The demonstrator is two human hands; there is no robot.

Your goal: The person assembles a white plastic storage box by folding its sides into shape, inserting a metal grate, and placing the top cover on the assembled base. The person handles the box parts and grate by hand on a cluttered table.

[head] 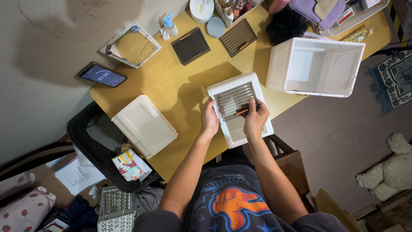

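Pressing a ribbed panel (234,101) into a white plastic frame (253,129).

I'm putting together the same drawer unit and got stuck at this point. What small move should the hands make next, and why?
Probably press the ribbed panel down flat into the white frame: it sits slightly askew, right hand at its handle, left hand steadying the frame's edge.

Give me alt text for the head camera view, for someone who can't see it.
Seen from above, a person's left hand and right hand hold a ribbed panel against a white frame on a yellow table. Two dark ribbed panels, white boxes and a phone lie around.
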